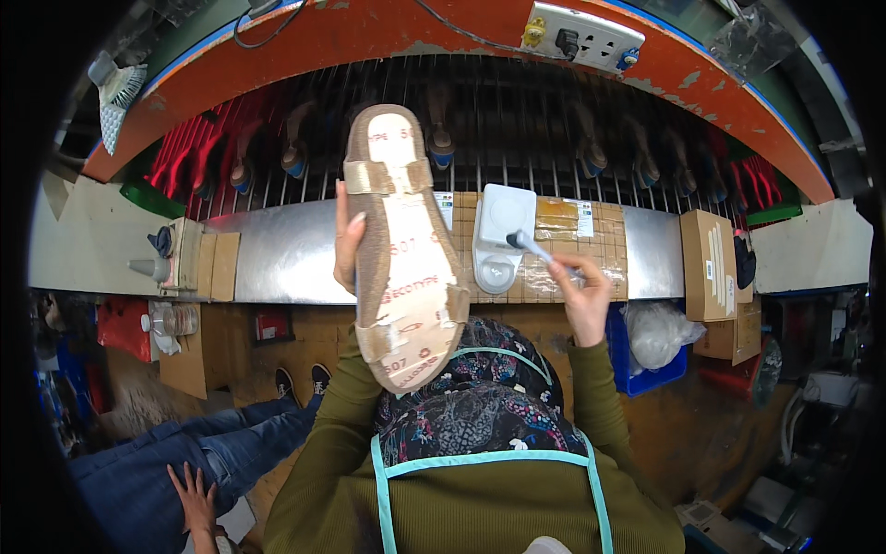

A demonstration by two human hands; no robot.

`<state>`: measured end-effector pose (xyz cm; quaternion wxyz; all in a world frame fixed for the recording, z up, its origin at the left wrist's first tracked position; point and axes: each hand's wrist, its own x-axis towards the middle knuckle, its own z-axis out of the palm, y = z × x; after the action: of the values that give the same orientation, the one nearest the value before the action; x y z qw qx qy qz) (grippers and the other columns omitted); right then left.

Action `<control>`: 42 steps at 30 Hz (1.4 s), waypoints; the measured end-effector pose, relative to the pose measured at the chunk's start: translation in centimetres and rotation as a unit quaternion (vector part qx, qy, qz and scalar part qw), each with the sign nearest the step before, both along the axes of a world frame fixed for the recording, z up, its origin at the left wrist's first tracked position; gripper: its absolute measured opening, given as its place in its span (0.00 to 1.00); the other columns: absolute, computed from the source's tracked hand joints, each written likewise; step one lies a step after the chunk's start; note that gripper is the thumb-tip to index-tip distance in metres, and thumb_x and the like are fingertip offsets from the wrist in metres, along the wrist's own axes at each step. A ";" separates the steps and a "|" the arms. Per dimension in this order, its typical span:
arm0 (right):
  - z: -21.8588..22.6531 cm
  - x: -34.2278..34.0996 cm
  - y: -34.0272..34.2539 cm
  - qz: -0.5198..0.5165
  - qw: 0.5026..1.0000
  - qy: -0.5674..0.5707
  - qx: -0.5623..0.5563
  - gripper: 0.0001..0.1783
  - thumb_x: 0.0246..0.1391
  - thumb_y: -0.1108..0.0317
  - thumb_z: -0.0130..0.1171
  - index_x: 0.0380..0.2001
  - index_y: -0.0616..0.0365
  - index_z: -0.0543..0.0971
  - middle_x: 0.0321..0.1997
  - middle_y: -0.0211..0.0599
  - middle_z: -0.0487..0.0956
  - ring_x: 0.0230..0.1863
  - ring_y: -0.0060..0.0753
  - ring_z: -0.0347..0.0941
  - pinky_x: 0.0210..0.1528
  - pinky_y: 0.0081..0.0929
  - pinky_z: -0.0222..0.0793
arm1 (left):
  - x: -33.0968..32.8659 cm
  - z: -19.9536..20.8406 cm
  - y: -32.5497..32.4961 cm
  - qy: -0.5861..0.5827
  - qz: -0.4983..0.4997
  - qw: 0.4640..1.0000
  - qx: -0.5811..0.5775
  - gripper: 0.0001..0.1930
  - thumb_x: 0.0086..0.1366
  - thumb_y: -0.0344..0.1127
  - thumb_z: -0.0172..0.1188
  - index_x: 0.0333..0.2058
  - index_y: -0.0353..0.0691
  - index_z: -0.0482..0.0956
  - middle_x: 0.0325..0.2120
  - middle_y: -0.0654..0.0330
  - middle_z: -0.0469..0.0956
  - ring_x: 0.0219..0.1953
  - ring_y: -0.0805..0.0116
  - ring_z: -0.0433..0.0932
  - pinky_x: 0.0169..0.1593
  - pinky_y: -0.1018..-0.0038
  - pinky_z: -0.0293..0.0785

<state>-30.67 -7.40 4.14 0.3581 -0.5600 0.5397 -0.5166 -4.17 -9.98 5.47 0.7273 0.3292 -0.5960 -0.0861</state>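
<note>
My left hand [347,238] grips a sandal [402,242] by its left edge, its underside turned up. The underside has a pale printed board in the middle, a brown border, and gold strap ends folded over it near both ends. In my right hand [584,295] is a brush [539,249] with a light handle, held by the fingers. Its dark bristles hover over or touch the right side of a white plastic dish [507,210]; I cannot tell which. At the dish's near end is a small round cup [498,273].
Taped cardboard [600,268] covers part of the metal bench [281,249]. Behind it, several shoes [591,159] sit on a rack of rods under red glow. A cardboard box [709,266] stands right, above a blue bin [646,374] with plastic bags. At lower left is another person [198,462].
</note>
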 end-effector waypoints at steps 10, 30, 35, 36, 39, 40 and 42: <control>8.9 7.1 -0.1 0.035 0.983 -0.025 -0.178 0.10 0.49 0.76 0.69 0.37 0.61 0.85 0.38 0.32 0.75 0.34 0.20 0.70 0.34 0.18 0.67 | 0.4 -1.2 0.9 0.039 -0.115 0.979 0.162 0.20 0.58 0.34 0.66 0.49 0.49 0.73 0.61 0.34 0.63 0.63 0.34 0.64 0.62 0.49 0.67; 9.9 3.1 -4.4 0.013 0.949 0.170 -0.264 0.11 0.43 0.74 0.74 0.34 0.55 0.87 0.40 0.31 0.73 0.37 0.23 0.70 0.43 0.23 0.63 | 0.2 2.5 0.0 -0.161 -0.033 0.984 -0.068 0.20 0.52 0.32 0.70 0.45 0.54 0.78 0.56 0.41 0.73 0.58 0.34 0.71 0.58 0.48 0.73; 10.5 2.6 -4.4 0.051 0.968 0.086 -0.229 0.12 0.39 0.72 0.75 0.32 0.51 0.87 0.38 0.28 0.76 0.32 0.23 0.71 0.42 0.25 0.60 | -0.6 2.1 -0.2 -0.132 -0.059 0.987 -0.064 0.21 0.52 0.31 0.70 0.45 0.54 0.77 0.56 0.39 0.72 0.58 0.34 0.71 0.58 0.48 0.72; 10.3 2.2 -4.4 0.037 0.955 0.135 -0.261 0.13 0.39 0.72 0.75 0.32 0.51 0.87 0.37 0.28 0.76 0.31 0.23 0.72 0.42 0.25 0.60 | -0.8 2.0 -0.2 -0.126 -0.066 0.988 -0.060 0.21 0.52 0.31 0.70 0.45 0.54 0.77 0.56 0.39 0.72 0.58 0.33 0.70 0.58 0.48 0.72; 10.5 1.5 -4.2 0.012 0.924 0.215 -0.316 0.13 0.38 0.71 0.75 0.32 0.50 0.87 0.37 0.27 0.77 0.31 0.23 0.73 0.42 0.25 0.58 | -1.6 1.8 -0.3 -0.112 -0.077 0.989 -0.056 0.21 0.51 0.31 0.70 0.45 0.53 0.77 0.57 0.39 0.71 0.59 0.33 0.70 0.59 0.48 0.71; 10.7 1.3 -4.0 0.006 0.916 0.230 -0.328 0.13 0.38 0.71 0.75 0.32 0.49 0.87 0.37 0.27 0.77 0.31 0.22 0.73 0.42 0.25 0.57 | -1.8 1.8 -0.3 -0.108 -0.079 0.989 -0.056 0.21 0.51 0.31 0.70 0.45 0.53 0.77 0.57 0.39 0.71 0.59 0.33 0.70 0.59 0.48 0.71; 11.0 1.0 -3.9 0.007 0.910 0.246 -0.333 0.14 0.37 0.70 0.75 0.32 0.49 0.87 0.38 0.27 0.77 0.32 0.21 0.72 0.42 0.25 0.56 | -1.9 1.9 -0.2 -0.110 -0.084 0.989 -0.048 0.21 0.51 0.31 0.71 0.45 0.53 0.78 0.57 0.39 0.71 0.59 0.34 0.70 0.59 0.48 0.71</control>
<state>-29.64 -11.33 15.11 0.0100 -0.7596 0.4034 -0.5102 -6.05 -10.16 7.37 0.6623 0.2504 -0.7015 -0.0812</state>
